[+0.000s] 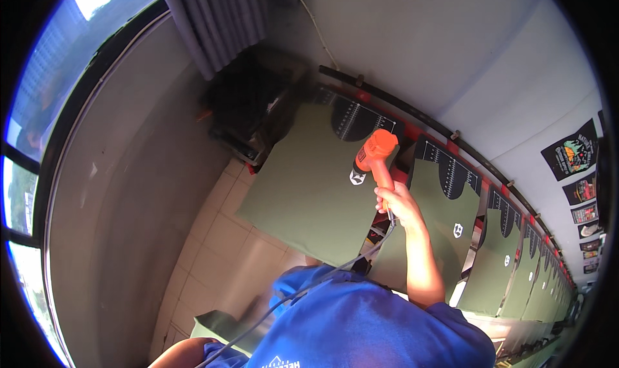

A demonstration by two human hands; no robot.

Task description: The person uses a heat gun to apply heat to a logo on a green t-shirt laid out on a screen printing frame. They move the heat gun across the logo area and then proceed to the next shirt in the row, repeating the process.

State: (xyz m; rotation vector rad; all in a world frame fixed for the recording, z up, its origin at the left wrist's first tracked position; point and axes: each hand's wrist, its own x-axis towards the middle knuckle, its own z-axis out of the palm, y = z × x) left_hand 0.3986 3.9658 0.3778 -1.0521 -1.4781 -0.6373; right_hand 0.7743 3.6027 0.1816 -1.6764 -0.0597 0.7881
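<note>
My right hand point(400, 203) is wrapped around the handle of an orange heat gun point(377, 150), holding it above an olive-green cloth piece point(303, 181). The gun's dark nozzle points down and left at a small white printed emblem point(356, 177) on the cloth. From the handle's base a grey cord point(309, 287) runs down across my blue shirt. The cloth lies flat over a dark board with white ruler marks point(354, 121), whose rounded end shows at the far side. Of my left arm, only a bare part shows at the lower left edge; the left hand is out of sight.
More olive-green cloth pieces point(445, 207) with white emblems lie in a row curving right. A black rail point(412, 113) runs behind them, along the wall. A dark covered object point(245, 100) stands at the far left. Another green cloth point(219, 324) is low left. Windows line the left side.
</note>
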